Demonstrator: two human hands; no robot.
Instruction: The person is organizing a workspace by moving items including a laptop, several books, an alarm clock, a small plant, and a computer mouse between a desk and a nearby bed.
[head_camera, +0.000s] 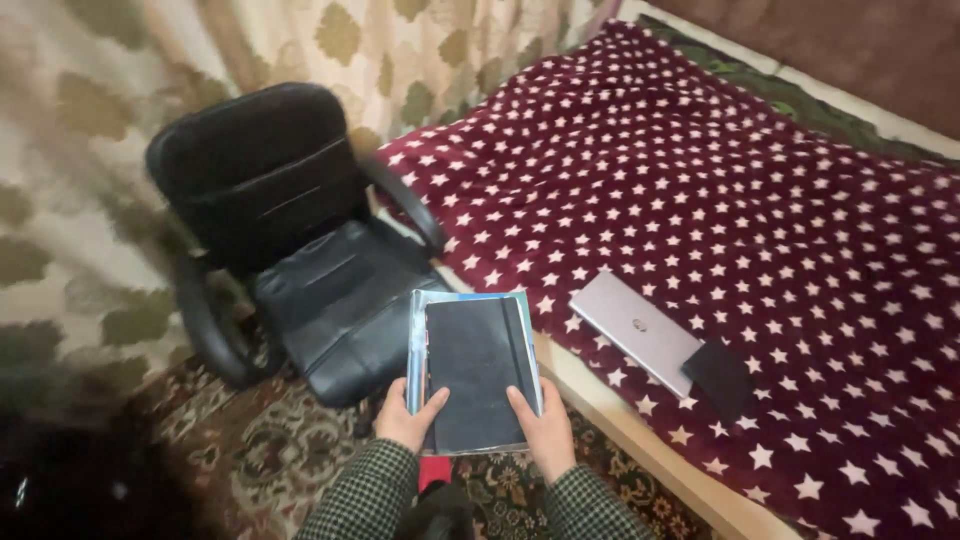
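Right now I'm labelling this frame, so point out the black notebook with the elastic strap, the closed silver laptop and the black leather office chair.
black notebook (472, 372), head view, middle of its cover.
silver laptop (636, 330), head view, centre of its closed lid.
black office chair (335, 300), head view, seat cushion.

Notebook (474, 372) on top of a larger book (416, 340), both held between left hand (407, 418) and right hand (541, 428), office chair (290, 240) behind-left, bed (720, 200) right, laptop (636, 330) on blanket (700, 170), pouch (720, 376) overlapping laptop's near end
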